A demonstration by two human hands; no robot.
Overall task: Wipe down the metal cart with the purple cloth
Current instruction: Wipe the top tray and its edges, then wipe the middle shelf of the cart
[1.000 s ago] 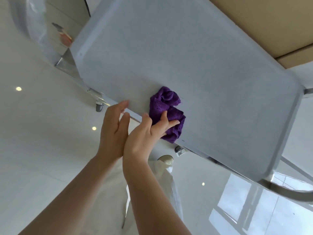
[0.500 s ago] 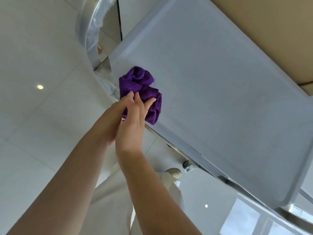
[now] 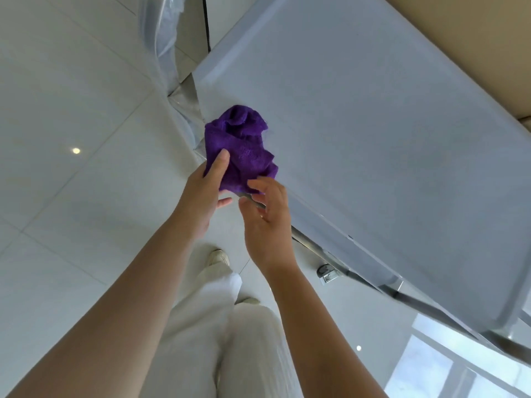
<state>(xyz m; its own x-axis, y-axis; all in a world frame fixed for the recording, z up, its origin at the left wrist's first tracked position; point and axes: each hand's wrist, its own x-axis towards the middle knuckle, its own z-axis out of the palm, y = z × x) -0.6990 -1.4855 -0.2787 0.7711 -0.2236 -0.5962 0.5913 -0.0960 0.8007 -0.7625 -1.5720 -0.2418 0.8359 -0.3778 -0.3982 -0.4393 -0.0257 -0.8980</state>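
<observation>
The metal cart's flat grey top (image 3: 373,133) fills the upper right, with a raised rim along its near edge. A crumpled purple cloth (image 3: 241,147) sits at the cart's near left corner, partly over the edge. My left hand (image 3: 205,191) holds the cloth from below, thumb pressed on its front. My right hand (image 3: 267,211) is just right of it, fingers loosely curled, fingertips touching the cloth's lower edge.
A cart caster (image 3: 326,272) shows under the near edge. A plastic-wrapped metal frame (image 3: 163,44) rises at the cart's left end. A brown cardboard surface (image 3: 474,38) lies beyond the cart. White glossy floor tiles (image 3: 71,110) spread left; my white trousers and shoes are below.
The cloth has travelled left along the near edge to the cart's corner. My left hand has taken hold of it, and my right hand has come off its top and drawn back.
</observation>
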